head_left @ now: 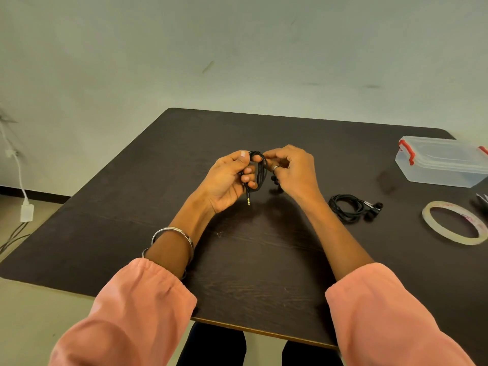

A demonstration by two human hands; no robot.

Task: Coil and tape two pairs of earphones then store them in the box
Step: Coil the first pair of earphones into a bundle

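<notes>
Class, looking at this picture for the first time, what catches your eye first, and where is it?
Mid-table, the left hand and right hand hold a coiled black earphone cable, its jack dangling. To the right lie a second pair of earphones, a tape roll and a closed clear box.

Dark wood table [264,260] under the hands, pale scuffed wall [237,48] beyond, beige floor [31,313] and white cables [21,180] far left.

Black earphones [260,170] coiled (another pair [348,210] tabled)
</notes>
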